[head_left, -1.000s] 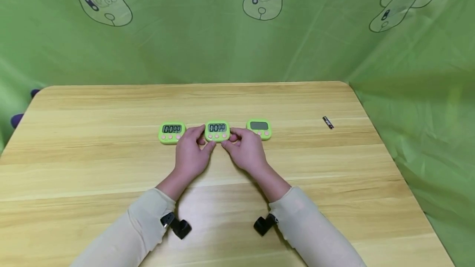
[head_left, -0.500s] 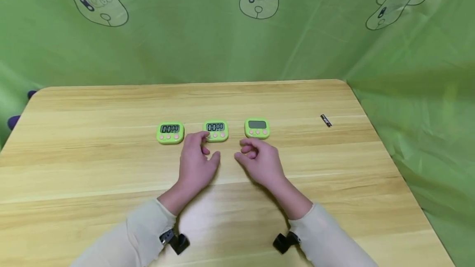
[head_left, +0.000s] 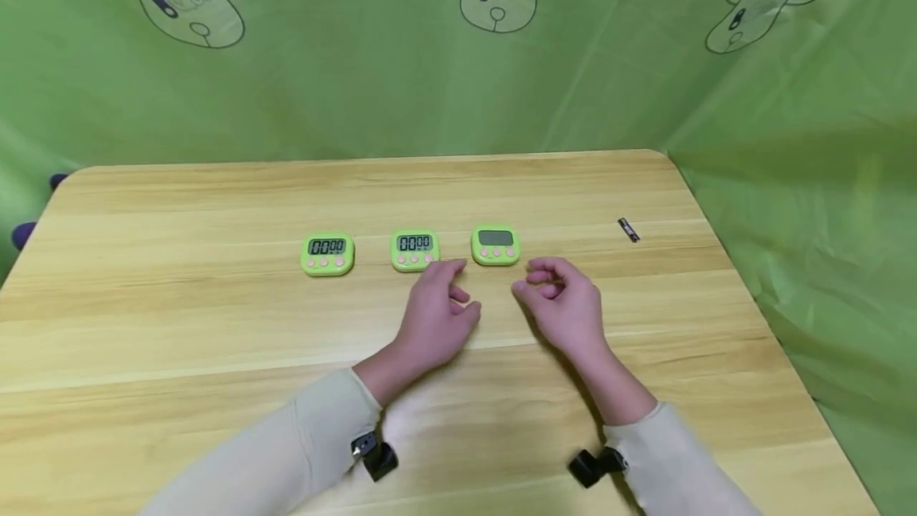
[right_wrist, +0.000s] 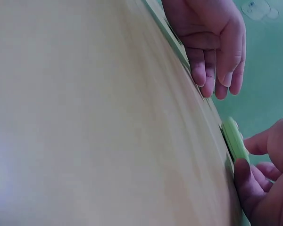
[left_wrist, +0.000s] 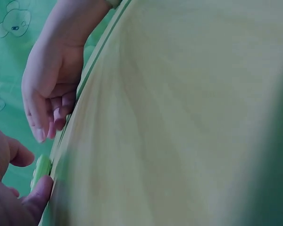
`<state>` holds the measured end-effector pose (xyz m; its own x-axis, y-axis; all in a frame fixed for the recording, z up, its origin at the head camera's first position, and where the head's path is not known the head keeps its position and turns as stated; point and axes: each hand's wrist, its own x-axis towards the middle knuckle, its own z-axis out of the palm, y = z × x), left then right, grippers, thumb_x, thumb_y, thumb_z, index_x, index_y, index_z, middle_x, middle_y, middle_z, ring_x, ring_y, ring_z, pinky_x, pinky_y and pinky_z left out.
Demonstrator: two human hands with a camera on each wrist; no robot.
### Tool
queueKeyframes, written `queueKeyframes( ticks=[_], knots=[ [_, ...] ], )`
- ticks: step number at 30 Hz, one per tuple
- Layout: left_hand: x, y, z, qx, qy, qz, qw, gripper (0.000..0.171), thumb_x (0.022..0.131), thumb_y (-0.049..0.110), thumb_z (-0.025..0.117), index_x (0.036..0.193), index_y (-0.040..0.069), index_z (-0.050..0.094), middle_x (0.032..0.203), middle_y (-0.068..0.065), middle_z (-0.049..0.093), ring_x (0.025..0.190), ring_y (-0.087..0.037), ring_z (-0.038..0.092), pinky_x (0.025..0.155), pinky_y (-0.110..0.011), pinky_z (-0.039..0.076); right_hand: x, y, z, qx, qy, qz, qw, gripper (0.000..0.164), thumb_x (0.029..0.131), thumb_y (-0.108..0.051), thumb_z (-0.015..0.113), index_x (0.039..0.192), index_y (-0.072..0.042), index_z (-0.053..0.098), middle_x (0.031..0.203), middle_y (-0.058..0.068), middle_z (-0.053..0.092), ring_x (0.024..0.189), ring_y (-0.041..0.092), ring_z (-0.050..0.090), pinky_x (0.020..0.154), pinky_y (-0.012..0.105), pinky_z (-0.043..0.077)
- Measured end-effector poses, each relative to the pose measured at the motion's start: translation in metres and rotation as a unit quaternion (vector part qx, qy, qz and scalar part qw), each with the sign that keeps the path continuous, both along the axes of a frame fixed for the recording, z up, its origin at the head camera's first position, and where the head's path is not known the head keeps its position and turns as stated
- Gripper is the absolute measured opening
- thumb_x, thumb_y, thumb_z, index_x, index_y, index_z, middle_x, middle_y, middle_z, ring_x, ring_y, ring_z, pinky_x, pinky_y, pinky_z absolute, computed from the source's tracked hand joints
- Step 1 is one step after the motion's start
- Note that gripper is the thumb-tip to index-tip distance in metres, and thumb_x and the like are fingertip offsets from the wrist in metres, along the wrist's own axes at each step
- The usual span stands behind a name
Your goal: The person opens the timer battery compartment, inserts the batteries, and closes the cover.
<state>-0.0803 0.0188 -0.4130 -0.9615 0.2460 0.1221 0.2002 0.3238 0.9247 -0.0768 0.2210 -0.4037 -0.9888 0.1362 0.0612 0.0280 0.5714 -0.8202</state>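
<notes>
Fingers (head_left: 450,267) of two hands (head_left: 435,322) (head_left: 571,314) loosely parted near three timers (head_left: 327,254) (head_left: 415,251) (head_left: 495,245), one battery (head_left: 628,230) well apart.

A curtained-off workspace, with green cartoon-printed sheeting (head_left: 358,94) hung around a wood-grain table (head_left: 179,309).

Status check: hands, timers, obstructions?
Left hand, right hand: empty, near blank-screened timer. Left timer, middle timer: showing zeros. Battery off right, untouched. Nothing visible blocking blank-screened timer.
</notes>
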Motion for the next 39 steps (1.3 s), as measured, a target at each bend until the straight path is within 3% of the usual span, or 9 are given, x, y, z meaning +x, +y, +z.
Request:
queueKeyframes(
  ticks=[4, 9, 12, 14, 17, 24, 30, 32, 39],
  knots=[
    [-0.007, 0.014, 0.002, -0.012, 0.002, 0.003, 0.9999, 0.065, 0.083, -0.002, 0.074, 0.141, -0.009, 0.046, 0.131, -0.018, 0.052, 0.084, -0.017, 0.063, 0.069, -0.019, 0.055, -0.011, 0.004, 0.001, 0.003, -0.006, -0.015, 1.0, 0.043, 0.087, -0.015, 0.079, 0.124, 0.0, 0.064, 0.11, 0.012, 0.067, 0.08, 0.02, 0.061, 0.066, 0.02, 0.052],
    [-0.019, 0.026, 0.003, -0.056, 0.002, 0.025, 0.9981, 0.068, 0.084, 0.001, 0.073, 0.144, -0.009, 0.042, 0.136, -0.017, 0.047, 0.075, -0.009, 0.058, 0.067, -0.018, 0.053, -0.025, 0.004, 0.002, 0.032, -0.039, -0.003, 0.999, 0.055, 0.092, -0.026, 0.074, 0.137, 0.001, 0.057, 0.119, 0.015, 0.063, 0.09, 0.025, 0.06, 0.077, 0.034, 0.053],
    [-0.024, 0.03, 0.003, -0.089, -0.001, 0.037, 0.9953, 0.067, 0.086, 0.005, 0.071, 0.144, -0.009, 0.042, 0.135, -0.018, 0.048, 0.075, -0.012, 0.059, 0.074, -0.022, 0.053, -0.031, 0.003, 0.003, 0.059, -0.052, 0.01, 0.997, 0.056, 0.095, -0.031, 0.07, 0.138, 0.002, 0.056, 0.121, 0.017, 0.062, 0.103, 0.03, 0.059, 0.09, 0.044, 0.051],
    [-0.027, 0.032, 0.004, -0.102, -0.005, 0.044, 0.9938, 0.066, 0.086, 0.007, 0.07, 0.144, -0.009, 0.043, 0.134, -0.019, 0.05, 0.085, -0.016, 0.061, 0.086, -0.027, 0.053, -0.033, 0.003, 0.004, 0.07, -0.06, 0.013, 0.996, 0.053, 0.097, -0.034, 0.067, 0.135, 0.002, 0.059, 0.118, 0.017, 0.064, 0.11, 0.032, 0.057, 0.096, 0.046, 0.048],
    [-0.028, 0.033, 0.005, -0.105, -0.013, 0.047, 0.9932, 0.065, 0.086, 0.008, 0.07, 0.143, -0.01, 0.045, 0.131, -0.021, 0.054, 0.091, -0.02, 0.061, 0.095, -0.033, 0.05, -0.034, 0.002, 0.004, 0.073, -0.074, 0.014, 0.994, 0.047, 0.098, -0.035, 0.064, 0.13, 0.0, 0.064, 0.113, 0.013, 0.065, 0.109, 0.031, 0.057, 0.097, 0.047, 0.046],
    [-0.024, 0.034, 0.003, -0.053, -0.035, 0.047, 0.9969, 0.065, 0.083, 0.004, 0.072, 0.142, -0.008, 0.047, 0.114, -0.014, 0.059, 0.079, -0.012, 0.06, 0.07, -0.023, 0.053, -0.028, 0.0, 0.003, 0.052, -0.079, 0.006, 0.996, 0.041, 0.101, -0.032, 0.06, 0.13, -0.003, 0.066, 0.114, 0.013, 0.066, 0.109, 0.029, 0.058, 0.097, 0.046, 0.046],
    [-0.016, 0.031, 0.002, 0.007, -0.019, 0.063, 0.9978, 0.06, 0.081, -0.002, 0.072, 0.138, -0.004, 0.055, 0.107, -0.011, 0.063, 0.086, -0.017, 0.063, 0.069, -0.022, 0.054, -0.018, -0.001, 0.003, -0.09, -0.084, -0.014, 0.992, 0.035, 0.102, -0.021, 0.06, 0.13, 0.0, 0.064, 0.107, 0.018, 0.068, 0.094, 0.026, 0.068, 0.079, 0.036, 0.058],
    [-0.013, 0.029, 0.002, 0.027, -0.019, 0.066, 0.9972, 0.059, 0.08, -0.004, 0.071, 0.137, -0.006, 0.055, 0.106, -0.011, 0.063, 0.088, -0.019, 0.064, 0.069, -0.022, 0.055, -0.015, -0.003, 0.004, -0.156, -0.093, -0.02, 0.983, 0.033, 0.101, -0.014, 0.061, 0.13, 0.002, 0.062, 0.102, 0.02, 0.068, 0.085, 0.025, 0.07, 0.072, 0.033, 0.06],
    [-0.001, 0.02, 0.003, 0.063, -0.042, 0.078, 0.9941, 0.059, 0.078, -0.008, 0.07, 0.135, -0.008, 0.055, 0.102, -0.011, 0.063, 0.085, -0.018, 0.065, 0.072, -0.023, 0.056, -0.004, -0.009, 0.004, -0.287, -0.098, -0.008, 0.953, 0.031, 0.097, 0.001, 0.064, 0.127, 0.006, 0.059, 0.102, 0.022, 0.068, 0.085, 0.027, 0.072, 0.078, 0.036, 0.059]
  ],
)
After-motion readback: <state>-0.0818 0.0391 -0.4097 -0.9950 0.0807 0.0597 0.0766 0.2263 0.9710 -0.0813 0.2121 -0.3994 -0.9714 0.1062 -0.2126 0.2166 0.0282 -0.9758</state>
